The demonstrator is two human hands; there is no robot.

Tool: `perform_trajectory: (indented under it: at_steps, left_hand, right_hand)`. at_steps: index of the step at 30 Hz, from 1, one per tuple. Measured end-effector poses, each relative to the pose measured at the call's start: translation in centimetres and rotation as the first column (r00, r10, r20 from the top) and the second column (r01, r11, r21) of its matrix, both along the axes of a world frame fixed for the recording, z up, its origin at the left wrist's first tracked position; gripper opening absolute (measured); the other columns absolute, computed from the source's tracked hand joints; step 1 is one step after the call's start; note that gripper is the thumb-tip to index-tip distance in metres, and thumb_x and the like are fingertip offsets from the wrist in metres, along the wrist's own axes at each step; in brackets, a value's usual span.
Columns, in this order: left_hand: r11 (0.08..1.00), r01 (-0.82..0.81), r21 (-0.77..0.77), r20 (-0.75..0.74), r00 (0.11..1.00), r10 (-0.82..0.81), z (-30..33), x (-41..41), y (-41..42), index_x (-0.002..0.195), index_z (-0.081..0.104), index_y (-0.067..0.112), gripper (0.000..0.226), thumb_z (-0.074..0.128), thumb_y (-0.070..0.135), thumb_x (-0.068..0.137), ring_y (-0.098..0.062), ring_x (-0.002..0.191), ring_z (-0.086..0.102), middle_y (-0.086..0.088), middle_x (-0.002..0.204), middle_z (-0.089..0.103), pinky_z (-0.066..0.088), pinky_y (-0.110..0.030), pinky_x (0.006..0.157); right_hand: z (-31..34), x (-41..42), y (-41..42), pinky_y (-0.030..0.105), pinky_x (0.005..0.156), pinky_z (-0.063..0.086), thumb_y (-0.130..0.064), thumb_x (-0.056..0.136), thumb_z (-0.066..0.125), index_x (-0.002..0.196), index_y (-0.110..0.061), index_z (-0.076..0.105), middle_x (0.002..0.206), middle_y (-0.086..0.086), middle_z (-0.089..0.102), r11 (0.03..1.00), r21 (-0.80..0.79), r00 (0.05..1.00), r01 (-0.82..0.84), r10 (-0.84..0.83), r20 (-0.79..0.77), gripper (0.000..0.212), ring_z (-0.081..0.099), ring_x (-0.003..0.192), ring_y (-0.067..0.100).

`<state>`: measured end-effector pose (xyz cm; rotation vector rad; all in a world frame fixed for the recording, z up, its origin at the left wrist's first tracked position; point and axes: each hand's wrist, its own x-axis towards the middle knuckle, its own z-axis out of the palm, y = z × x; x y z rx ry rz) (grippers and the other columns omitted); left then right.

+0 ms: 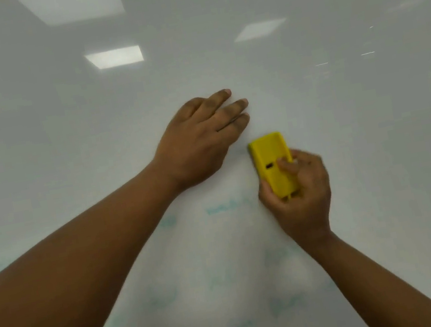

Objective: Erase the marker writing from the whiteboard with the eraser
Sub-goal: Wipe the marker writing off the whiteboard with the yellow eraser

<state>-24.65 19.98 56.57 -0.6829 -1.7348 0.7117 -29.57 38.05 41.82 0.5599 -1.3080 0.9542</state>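
Item: whiteboard [315,116], glossy, ceiling lights reflected; landmark: yellow eraser [273,164], pressed to the board, long axis near upright, tilted slightly left. Right hand [301,194]: closed around the eraser's lower half, thumb across its back. Left hand [199,143]: up-left of the eraser, flat, fingers extended, holding nothing. Faint teal writing [225,207]: just left of and below the eraser, blurred; judged next: strokes downward and leftward, right hand nearer.

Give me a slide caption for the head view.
Right hand presses yellow eraser to whiteboard; left hand braces flat.
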Motion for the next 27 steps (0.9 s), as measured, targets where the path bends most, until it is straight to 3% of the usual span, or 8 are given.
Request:
perform_trajectory:
  at_steps: [2, 3, 6, 8, 13, 18, 23, 27]
  left_hand:
    - [0.998, -0.05, 0.029, -0.05, 0.997, 0.051, 1.0, 0.5, -1.3, 0.145, 0.054, 0.016, 0.044, 0.041, 0.023, 0.104, -0.033, 0.145, 0.041, -0.006, 0.157, 0.046, 0.038, -0.045, 0.108]
    - [0.995, -0.075, 0.064, -0.06, 0.995, 0.079, 1.2, 0.8, -2.0, 0.148, 0.051, 0.017, 0.046, 0.039, 0.027, 0.105, -0.033, 0.147, 0.038, -0.006, 0.159, 0.043, 0.036, -0.046, 0.11]
    - [0.984, -0.118, 0.132, -0.058, 0.99, 0.127, 0.3, 1.6, -3.7, 0.153, 0.042, 0.016, 0.052, 0.036, 0.027, 0.103, -0.033, 0.151, 0.03, -0.008, 0.163, 0.035, 0.031, -0.046, 0.115]
    - [0.981, -0.115, 0.154, -0.041, 0.992, 0.123, -0.6, 2.0, -4.7, 0.154, 0.04, 0.014, 0.053, 0.036, 0.024, 0.102, -0.032, 0.152, 0.027, -0.008, 0.164, 0.033, 0.028, -0.044, 0.117]
    - [0.982, -0.087, 0.17, -0.015, 0.996, 0.09, -1.2, 2.5, -5.7, 0.152, 0.044, 0.012, 0.053, 0.039, 0.021, 0.1, -0.031, 0.152, 0.029, -0.009, 0.163, 0.035, 0.03, -0.045, 0.118]
    - [0.981, 0.006, 0.192, -0.012, 1.0, -0.004, -1.3, 2.6, -5.8, 0.146, 0.053, 0.009, 0.047, 0.044, 0.014, 0.1, -0.032, 0.148, 0.038, -0.01, 0.157, 0.044, 0.038, -0.046, 0.115]
    - [0.977, 0.099, 0.191, 0.004, 0.995, -0.101, -0.7, 2.7, -6.0, 0.134, 0.065, 0.006, 0.037, 0.055, 0.008, 0.099, -0.033, 0.139, 0.05, -0.01, 0.147, 0.056, 0.048, -0.045, 0.106]
    - [0.988, 0.102, 0.118, 0.05, 0.993, -0.109, 0.0, 3.3, -7.0, 0.133, 0.067, 0.008, 0.032, 0.058, 0.01, 0.102, -0.031, 0.137, 0.053, -0.008, 0.145, 0.059, 0.052, -0.045, 0.103]
  right_hand:
    - [2.4, 0.0, -0.5, 0.045, 0.089, 0.051, -0.017, 0.076, 0.084, 0.111, -0.009, 0.067, 0.117, 0.02, 0.066, 0.997, -0.081, 1.0, -0.007, 0.008, 0.014, 0.04, 0.061, 0.106, 0.033]
    - [2.8, 0.1, -1.3, 0.044, 0.089, 0.049, -0.017, 0.076, 0.084, 0.11, -0.008, 0.068, 0.118, 0.021, 0.067, 0.999, -0.046, 1.0, -0.002, 0.001, -0.009, 0.038, 0.061, 0.106, 0.033]
    - [-0.5, 1.1, -3.5, 0.044, 0.079, 0.051, -0.019, 0.078, 0.081, 0.113, -0.017, 0.063, 0.122, 0.02, 0.069, 0.957, 0.29, 0.993, 0.002, 0.032, -0.111, 0.039, 0.067, 0.094, 0.04]
    - [-2.4, 1.5, -3.2, 0.046, 0.073, 0.052, -0.019, 0.077, 0.079, 0.111, -0.021, 0.062, 0.125, 0.016, 0.07, 0.906, 0.424, 0.987, 0.007, 0.062, -0.148, 0.038, 0.069, 0.085, 0.04]
    - [1.2, 0.6, -3.4, 0.04, 0.082, 0.047, -0.018, 0.078, 0.078, 0.112, -0.019, 0.065, 0.127, 0.015, 0.068, 0.986, 0.16, 0.993, -0.045, 0.062, -0.103, 0.037, 0.065, 0.099, 0.03]
    - [-3.0, 1.8, -4.4, 0.045, 0.071, 0.052, -0.018, 0.075, 0.08, 0.112, -0.021, 0.064, 0.126, 0.014, 0.069, 0.859, 0.511, 0.97, 0.039, 0.09, -0.226, 0.04, 0.068, 0.081, 0.037]
    - [1.2, 1.4, -5.0, 0.04, 0.087, 0.05, -0.02, 0.083, 0.078, 0.114, -0.017, 0.065, 0.133, 0.015, 0.063, 0.972, 0.232, 0.989, -0.03, 0.063, -0.136, 0.034, 0.062, 0.1, 0.033]
    - [-1.6, 2.7, -7.0, 0.043, 0.081, 0.054, -0.033, 0.09, 0.079, 0.115, -0.018, 0.074, 0.136, 0.011, 0.066, 0.781, 0.62, 0.956, 0.076, 0.12, -0.269, 0.029, 0.068, 0.096, 0.035]
